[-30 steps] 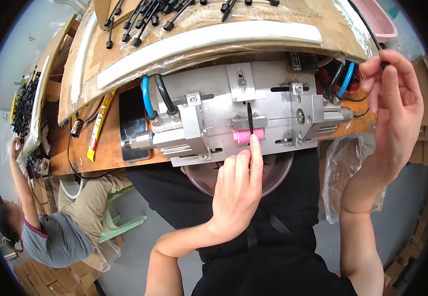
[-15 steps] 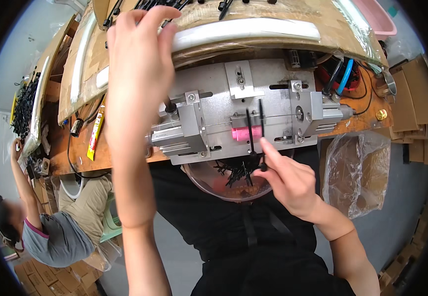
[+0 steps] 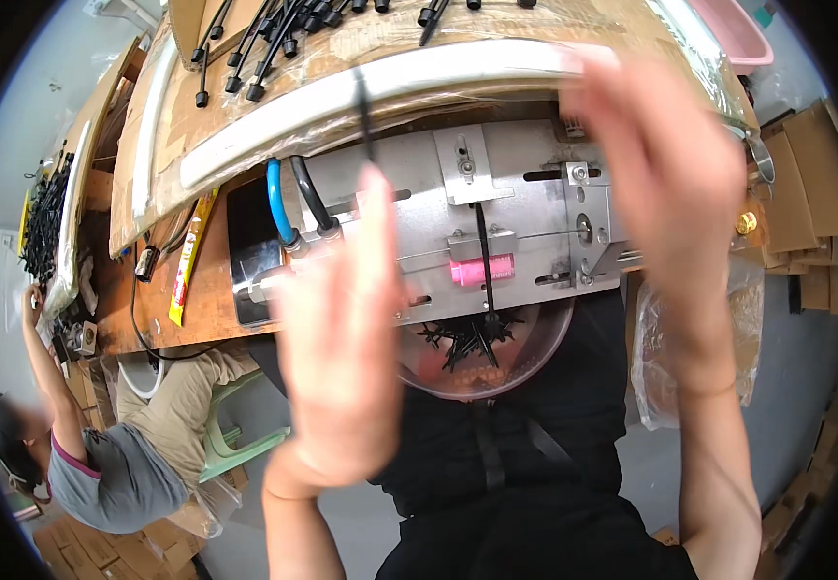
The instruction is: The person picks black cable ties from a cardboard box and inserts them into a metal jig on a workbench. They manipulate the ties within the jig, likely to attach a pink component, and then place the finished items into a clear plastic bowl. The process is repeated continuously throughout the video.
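Observation:
My left hand (image 3: 342, 338), smeared by motion, is over the left part of a metal fixture (image 3: 535, 208). At its fingertips a thin black rod (image 3: 364, 111) points away from me, apparently pinched there. My right hand (image 3: 670, 174) is raised over the fixture's right end; its fingers are too blurred to read, and nothing shows in them. Another black rod (image 3: 484, 246) with a thick end lies across the middle of the fixture, over a pink block (image 3: 493, 270). Below the fixture's near edge, a clear bowl (image 3: 549, 348) holds several black pieces (image 3: 467, 340).
Several capped black rods (image 3: 274, 43) lie on a cardboard-covered surface (image 3: 380, 43) with a white padded edge (image 3: 409, 77). Blue hose (image 3: 277, 198) and black hose (image 3: 310, 193) rise at the fixture's left. A co-worker (image 3: 115, 474) sits at far left. Cardboard boxes (image 3: 815, 193) stand right.
My left hand has come down from the rods on the cardboard, a black rod now at its fingertips. My right hand has left the fixture's middle, moving away and right. One rod remains across the pink block.

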A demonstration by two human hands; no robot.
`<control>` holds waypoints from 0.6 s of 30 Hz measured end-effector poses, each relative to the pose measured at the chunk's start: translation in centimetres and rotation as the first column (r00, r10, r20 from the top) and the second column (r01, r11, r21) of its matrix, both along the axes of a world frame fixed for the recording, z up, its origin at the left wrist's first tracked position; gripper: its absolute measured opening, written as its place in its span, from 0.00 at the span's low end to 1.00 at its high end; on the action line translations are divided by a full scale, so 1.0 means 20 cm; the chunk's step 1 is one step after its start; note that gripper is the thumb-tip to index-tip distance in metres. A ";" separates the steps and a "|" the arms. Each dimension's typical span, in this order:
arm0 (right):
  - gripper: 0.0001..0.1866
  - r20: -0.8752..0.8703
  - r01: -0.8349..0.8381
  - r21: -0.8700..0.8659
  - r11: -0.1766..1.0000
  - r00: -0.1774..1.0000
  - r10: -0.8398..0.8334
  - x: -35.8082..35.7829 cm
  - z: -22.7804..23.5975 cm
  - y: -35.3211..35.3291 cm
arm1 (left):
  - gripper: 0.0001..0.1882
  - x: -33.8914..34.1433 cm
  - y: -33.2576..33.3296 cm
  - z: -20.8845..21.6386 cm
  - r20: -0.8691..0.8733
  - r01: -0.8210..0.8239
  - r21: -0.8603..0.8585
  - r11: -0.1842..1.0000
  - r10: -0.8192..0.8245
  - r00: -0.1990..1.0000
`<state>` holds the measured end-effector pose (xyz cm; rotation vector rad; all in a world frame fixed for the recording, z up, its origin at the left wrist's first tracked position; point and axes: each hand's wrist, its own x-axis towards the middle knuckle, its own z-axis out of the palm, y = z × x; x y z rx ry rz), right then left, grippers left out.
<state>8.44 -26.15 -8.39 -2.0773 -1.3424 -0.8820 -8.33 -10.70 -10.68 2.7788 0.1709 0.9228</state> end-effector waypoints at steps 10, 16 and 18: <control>0.11 -0.446 0.054 -0.118 0.992 0.889 -0.102 0.36 0.29 0.11 | 0.36 -0.05 -0.32 -0.32 -0.316 0.088 -0.061 0.994 -0.103 0.943; 0.11 -0.571 -0.071 0.297 0.952 0.786 0.236 0.03 0.08 -0.24 | 0.36 -0.04 -0.26 -0.22 -0.337 0.157 -0.085 0.984 -0.176 0.925; 0.16 -0.542 -0.187 0.174 0.967 0.802 0.252 -0.21 -0.07 -0.28 | 0.35 0.04 -0.13 -0.11 -0.321 0.216 -0.092 0.972 -0.235 0.918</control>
